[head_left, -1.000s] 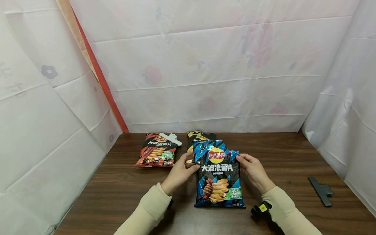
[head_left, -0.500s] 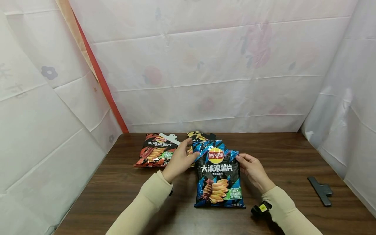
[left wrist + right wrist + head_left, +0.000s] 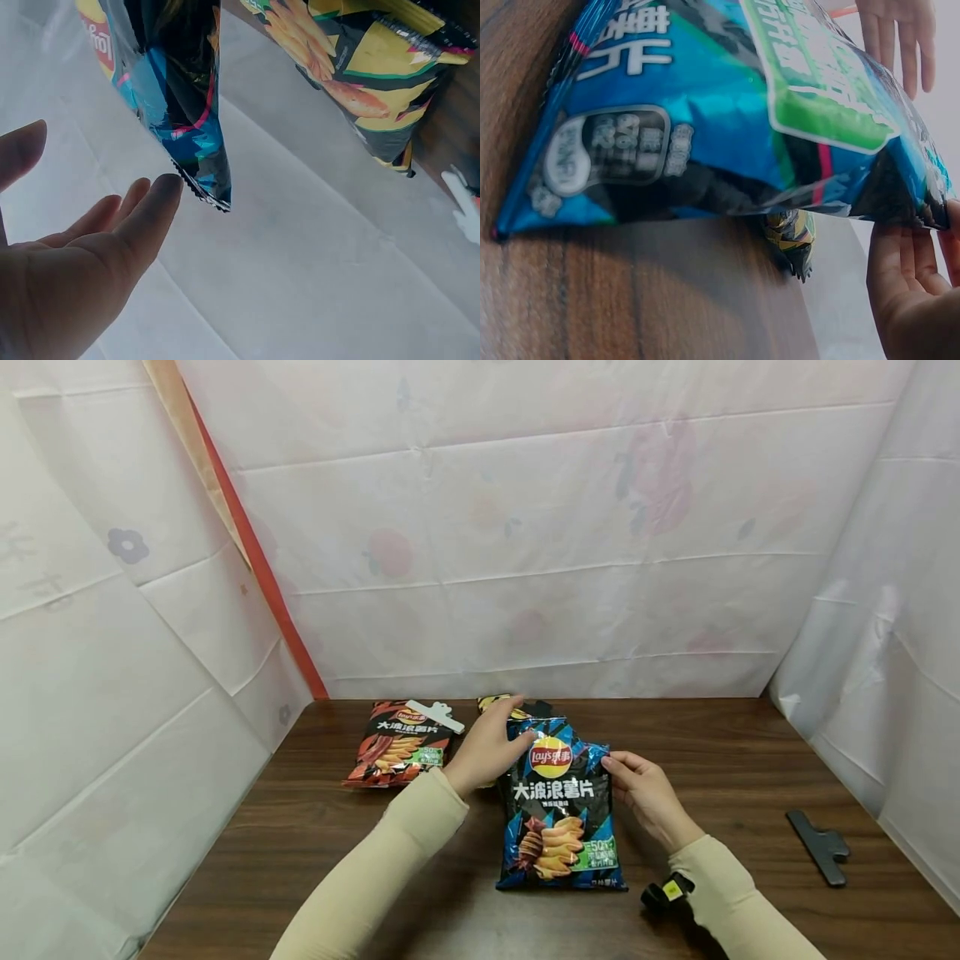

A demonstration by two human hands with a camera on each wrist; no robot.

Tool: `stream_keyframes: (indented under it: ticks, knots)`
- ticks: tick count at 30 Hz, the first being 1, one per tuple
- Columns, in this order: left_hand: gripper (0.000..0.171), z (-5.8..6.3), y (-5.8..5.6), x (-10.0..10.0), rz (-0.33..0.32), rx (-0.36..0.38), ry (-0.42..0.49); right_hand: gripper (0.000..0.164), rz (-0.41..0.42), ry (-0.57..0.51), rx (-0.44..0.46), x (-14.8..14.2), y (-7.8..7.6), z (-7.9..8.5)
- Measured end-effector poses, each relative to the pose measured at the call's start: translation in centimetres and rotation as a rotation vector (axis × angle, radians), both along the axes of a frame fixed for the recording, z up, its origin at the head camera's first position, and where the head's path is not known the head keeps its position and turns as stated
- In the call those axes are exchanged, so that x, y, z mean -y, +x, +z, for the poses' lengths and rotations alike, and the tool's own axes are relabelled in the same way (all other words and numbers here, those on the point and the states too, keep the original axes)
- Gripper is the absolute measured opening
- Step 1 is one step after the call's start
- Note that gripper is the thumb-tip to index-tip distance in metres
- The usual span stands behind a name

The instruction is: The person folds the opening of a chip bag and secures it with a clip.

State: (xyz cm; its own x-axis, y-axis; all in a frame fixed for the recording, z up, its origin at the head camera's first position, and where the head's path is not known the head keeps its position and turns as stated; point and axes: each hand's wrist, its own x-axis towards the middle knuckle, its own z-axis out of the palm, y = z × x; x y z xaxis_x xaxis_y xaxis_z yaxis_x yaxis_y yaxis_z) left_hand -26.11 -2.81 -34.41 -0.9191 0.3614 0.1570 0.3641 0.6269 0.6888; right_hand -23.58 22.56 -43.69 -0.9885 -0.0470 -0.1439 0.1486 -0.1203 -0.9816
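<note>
A blue and black bag of Lay's chips [image 3: 558,810] lies face up, its top end raised. My right hand [image 3: 647,793] pinches its upper right corner between thumb and fingers; the right wrist view shows those fingertips [image 3: 911,255] at the bag's edge. Over the upper left part of the bag is my left hand [image 3: 489,747], thumb and fingers spread apart. In the left wrist view a left fingertip [image 3: 169,187] comes right up to the bag's crimped top edge. Behind stands a yellow and black chip bag [image 3: 390,75], mostly hidden in the head view.
On the left lies a red chip bag [image 3: 386,756] with a white clip [image 3: 435,716] across its top. A dark clip [image 3: 537,708] sits at the yellow bag's top. Toward the right edge of the wooden table [image 3: 712,735] rests a dark grey clip [image 3: 819,849].
My left hand has let go of the blue bag's left edge and moved up and right over its top corner. The right hand keeps its pinch in place.
</note>
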Motion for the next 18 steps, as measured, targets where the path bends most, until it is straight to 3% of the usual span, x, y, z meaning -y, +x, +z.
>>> stream_keyframes:
  ticks: [5,18]
  knots:
    - [0.062,0.4,-0.8,-1.4,-0.020,-0.015,-0.067,0.013,-0.001,-0.003,0.003,0.1,0.1,0.2]
    - [0.050,0.7,-3.0,-3.2,-0.095,-0.025,-0.370,0.012,0.013,-0.021,-0.009,0.0,0.2,0.2]
